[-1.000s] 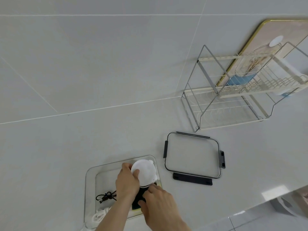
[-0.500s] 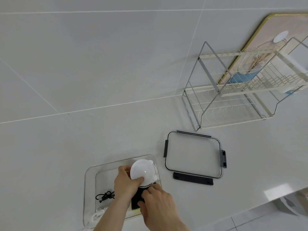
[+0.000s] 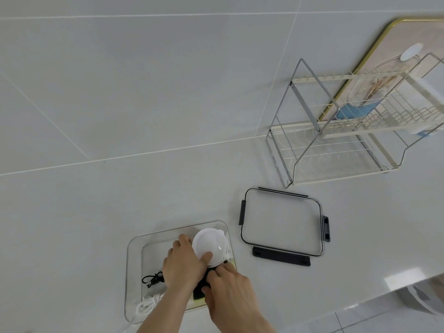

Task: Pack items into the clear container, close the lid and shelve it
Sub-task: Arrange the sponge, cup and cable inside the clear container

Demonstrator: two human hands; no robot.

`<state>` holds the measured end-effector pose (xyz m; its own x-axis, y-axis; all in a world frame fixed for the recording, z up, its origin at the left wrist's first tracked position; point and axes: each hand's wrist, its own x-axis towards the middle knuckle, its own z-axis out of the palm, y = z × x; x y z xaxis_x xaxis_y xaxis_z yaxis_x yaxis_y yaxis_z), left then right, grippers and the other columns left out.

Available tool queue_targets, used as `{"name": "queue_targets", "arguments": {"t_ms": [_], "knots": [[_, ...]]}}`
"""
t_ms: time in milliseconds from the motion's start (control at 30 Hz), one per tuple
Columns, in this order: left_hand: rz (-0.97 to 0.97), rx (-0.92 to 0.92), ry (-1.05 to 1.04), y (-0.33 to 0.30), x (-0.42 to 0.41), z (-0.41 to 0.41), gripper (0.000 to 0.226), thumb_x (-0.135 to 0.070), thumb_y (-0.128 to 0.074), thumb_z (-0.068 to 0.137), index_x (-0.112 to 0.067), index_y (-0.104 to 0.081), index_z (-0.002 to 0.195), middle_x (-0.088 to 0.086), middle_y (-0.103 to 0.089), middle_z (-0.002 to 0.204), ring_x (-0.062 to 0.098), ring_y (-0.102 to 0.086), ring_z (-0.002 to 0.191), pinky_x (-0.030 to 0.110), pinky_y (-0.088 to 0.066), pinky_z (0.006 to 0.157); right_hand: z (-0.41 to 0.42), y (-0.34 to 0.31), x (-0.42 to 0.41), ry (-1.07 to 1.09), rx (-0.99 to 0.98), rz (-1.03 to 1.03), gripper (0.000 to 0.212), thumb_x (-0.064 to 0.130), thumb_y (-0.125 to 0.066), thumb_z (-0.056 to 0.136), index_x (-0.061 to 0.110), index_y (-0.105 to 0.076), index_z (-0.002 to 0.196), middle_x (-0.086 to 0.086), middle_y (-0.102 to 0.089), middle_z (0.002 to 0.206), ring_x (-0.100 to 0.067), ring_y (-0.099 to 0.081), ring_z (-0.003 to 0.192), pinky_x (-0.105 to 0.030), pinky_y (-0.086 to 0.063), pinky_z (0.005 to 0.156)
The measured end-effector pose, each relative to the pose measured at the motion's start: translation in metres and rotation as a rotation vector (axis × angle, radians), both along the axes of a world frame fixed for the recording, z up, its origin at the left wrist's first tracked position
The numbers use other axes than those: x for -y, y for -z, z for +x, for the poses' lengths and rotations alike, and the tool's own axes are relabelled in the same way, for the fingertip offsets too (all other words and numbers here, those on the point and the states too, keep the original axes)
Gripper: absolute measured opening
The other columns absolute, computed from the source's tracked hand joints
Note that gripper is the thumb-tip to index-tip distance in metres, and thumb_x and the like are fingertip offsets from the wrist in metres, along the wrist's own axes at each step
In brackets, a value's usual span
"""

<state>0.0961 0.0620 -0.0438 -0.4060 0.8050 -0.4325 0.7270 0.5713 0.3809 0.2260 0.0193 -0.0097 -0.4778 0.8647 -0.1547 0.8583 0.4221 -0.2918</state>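
A clear glass container [image 3: 134,248] lies on the white counter near its front edge. Inside it are a black cord [image 3: 152,279], a coiled white cable [image 3: 146,305] and a black-and-yellow sponge [image 3: 199,294]. My left hand [image 3: 183,263] reaches into the container and grips a round white plastic piece [image 3: 210,246] at its right end. My right hand [image 3: 228,289] presses on the black sponge just below that piece. The clear lid [image 3: 282,222] with black clips lies flat to the right of the container.
A two-tier wire rack [image 3: 348,131] stands at the back right against the tiled wall, with a gold-rimmed tray [image 3: 360,58] leaning behind it. The counter's front edge [image 3: 360,301] runs at the lower right, with floor below it.
My left hand's thumb has slid further over the white round piece, which sits slightly lower in the container. My right hand stays on the sponge.
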Motion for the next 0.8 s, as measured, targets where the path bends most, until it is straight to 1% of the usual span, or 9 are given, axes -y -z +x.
{"name": "queue_targets", "arguments": {"t_ms": [133,200,267,367,467,567,667,733,800], "knots": [[0.084,0.041,-0.004,-0.012,0.001,-0.013,0.056,-0.046,-0.066,0.076,-0.021,-0.043,0.119,-0.004,-0.058,0.120,0.020,-0.056,0.108,0.037,-0.050,0.082,0.000,-0.004,0.000,-0.010,0.026,-0.026,0.025,0.048,-0.079,0.057,0.030,-0.062,0.063,0.014,-0.061,0.063,-0.008,-0.063,0.067,-0.020,-0.042,0.036],[0.179,-0.012,0.055,-0.020,0.006,-0.028,0.043,-0.036,-0.064,0.081,-0.023,-0.046,0.119,-0.007,-0.058,0.118,0.017,-0.055,0.108,0.034,-0.050,0.084,0.001,-0.006,-0.001,0.005,0.017,-0.042,0.021,0.046,-0.077,0.063,0.030,-0.064,0.068,0.013,-0.063,0.065,-0.010,-0.063,0.068,-0.021,-0.043,0.038],[0.221,-0.106,0.190,-0.023,0.013,-0.046,0.035,-0.029,-0.059,0.086,-0.026,-0.049,0.120,-0.008,-0.060,0.118,0.016,-0.054,0.107,0.031,-0.048,0.086,0.001,-0.010,-0.001,0.001,-0.011,-0.062,0.016,0.041,-0.072,0.074,0.027,-0.067,0.079,0.010,-0.066,0.076,-0.013,-0.064,0.076,-0.023,-0.044,0.045],[0.055,-0.187,0.419,-0.022,0.023,-0.064,0.038,-0.022,-0.056,0.089,-0.028,-0.048,0.126,-0.008,-0.057,0.123,0.016,-0.051,0.110,0.028,-0.044,0.086,0.002,-0.018,-0.002,0.010,-0.041,-0.091,0.019,0.030,-0.055,0.093,0.022,-0.064,0.107,0.003,-0.066,0.105,-0.019,-0.057,0.102,-0.031,-0.048,0.066],[-0.110,-0.226,0.577,-0.021,0.033,-0.067,0.043,-0.009,-0.054,0.085,-0.027,-0.051,0.125,-0.003,-0.055,0.121,0.018,-0.052,0.107,0.027,-0.038,0.077,0.002,-0.022,-0.005,0.014,-0.023,-0.113,0.023,0.024,-0.052,0.096,0.021,-0.060,0.118,0.002,-0.063,0.115,-0.021,-0.053,0.111,-0.035,-0.051,0.076],[-0.115,-0.215,0.597,-0.019,0.042,-0.067,0.039,-0.009,-0.057,0.084,-0.027,-0.056,0.118,-0.003,-0.056,0.116,0.018,-0.052,0.103,0.026,-0.035,0.074,0.002,-0.026,-0.006,0.013,-0.006,-0.146,0.027,0.022,-0.049,0.098,0.022,-0.056,0.124,0.002,-0.060,0.121,-0.020,-0.052,0.112,-0.034,-0.050,0.081],[-0.083,-0.169,0.591,-0.020,0.048,-0.067,0.036,-0.013,-0.055,0.088,-0.028,-0.055,0.121,-0.003,-0.058,0.118,0.017,-0.051,0.105,0.026,-0.037,0.077,0.003,-0.032,-0.007,0.067,-0.023,-0.138,0.026,0.024,-0.048,0.099,0.023,-0.056,0.123,0.002,-0.061,0.117,-0.021,-0.056,0.103,-0.032,-0.049,0.078],[0.008,-0.148,0.518,-0.023,0.048,-0.067,0.034,-0.019,-0.050,0.092,-0.031,-0.051,0.124,-0.008,-0.058,0.121,0.016,-0.050,0.107,0.026,-0.041,0.085,0.005,-0.037,-0.008,0.136,-0.032,-0.143,0.024,0.024,-0.047,0.098,0.022,-0.056,0.121,0.001,-0.062,0.113,-0.023,-0.059,0.097,-0.031,-0.045,0.073],[0.106,-0.097,0.409,-0.028,0.045,-0.063,0.026,-0.029,-0.046,0.095,-0.033,-0.051,0.120,-0.012,-0.062,0.115,0.013,-0.052,0.102,0.026,-0.046,0.085,0.006,-0.041,-0.008,0.193,-0.016,-0.155,0.022,0.026,-0.046,0.098,0.022,-0.054,0.118,0.000,-0.063,0.109,-0.024,-0.060,0.094,-0.032,-0.045,0.072]]}}
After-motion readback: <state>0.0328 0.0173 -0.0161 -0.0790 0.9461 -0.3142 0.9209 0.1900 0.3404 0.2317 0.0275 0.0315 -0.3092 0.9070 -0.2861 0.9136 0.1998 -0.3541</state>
